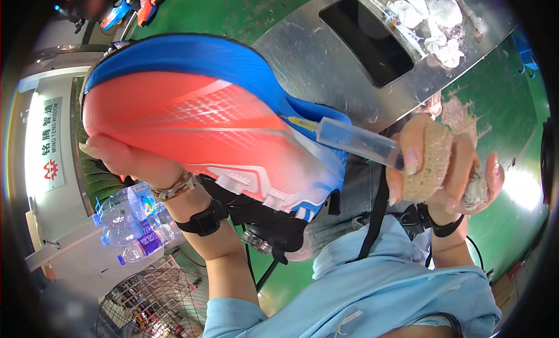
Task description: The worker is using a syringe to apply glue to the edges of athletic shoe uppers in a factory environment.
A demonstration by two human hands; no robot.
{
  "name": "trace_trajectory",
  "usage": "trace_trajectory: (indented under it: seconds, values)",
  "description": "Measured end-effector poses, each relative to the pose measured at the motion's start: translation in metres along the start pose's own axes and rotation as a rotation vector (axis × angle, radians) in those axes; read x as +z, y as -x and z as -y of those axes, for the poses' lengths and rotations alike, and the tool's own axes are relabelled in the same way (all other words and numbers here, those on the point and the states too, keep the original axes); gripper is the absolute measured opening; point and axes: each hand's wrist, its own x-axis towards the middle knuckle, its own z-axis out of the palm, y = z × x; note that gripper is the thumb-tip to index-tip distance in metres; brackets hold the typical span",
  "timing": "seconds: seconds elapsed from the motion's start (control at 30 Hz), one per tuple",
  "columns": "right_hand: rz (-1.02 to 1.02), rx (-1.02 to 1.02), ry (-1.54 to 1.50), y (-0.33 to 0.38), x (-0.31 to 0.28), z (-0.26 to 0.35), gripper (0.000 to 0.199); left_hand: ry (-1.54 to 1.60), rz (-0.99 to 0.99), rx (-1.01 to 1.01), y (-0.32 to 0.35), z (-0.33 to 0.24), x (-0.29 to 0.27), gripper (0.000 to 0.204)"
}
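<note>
Left hand (125,160) gripping shoe (204,117); right-hand fingers (410,157) around syringe (355,141) (plus sponge (428,163)).

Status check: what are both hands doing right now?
Left hand grips shoe, sole up. Right hand holds syringe and sponge, needle at sole edge. Nothing blocking.

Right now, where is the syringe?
In the head view, right of centre: the syringe is in the right hand, beside a tan block, with its needle at the edge of the shoe's sole.
</note>
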Motion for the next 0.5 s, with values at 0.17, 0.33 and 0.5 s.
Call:
trace_trajectory:
  seconds: [0.17,0.33,0.5]
  values:
    - [-0.089,0.055,0.045,0.008,-0.003,-0.002,0.063,0.136,0.090,-0.179,-0.016,0.027,-0.023,0.065]
    - [-0.070,0.156,0.109,0.016,-0.009,0.006,0.063,0.268,0.172,-0.345,-0.036,0.047,-0.048,0.064]
    - [-0.033,0.187,0.050,0.030,-0.027,0.009,0.066,0.399,0.243,-0.513,-0.055,0.076,-0.079,0.064]
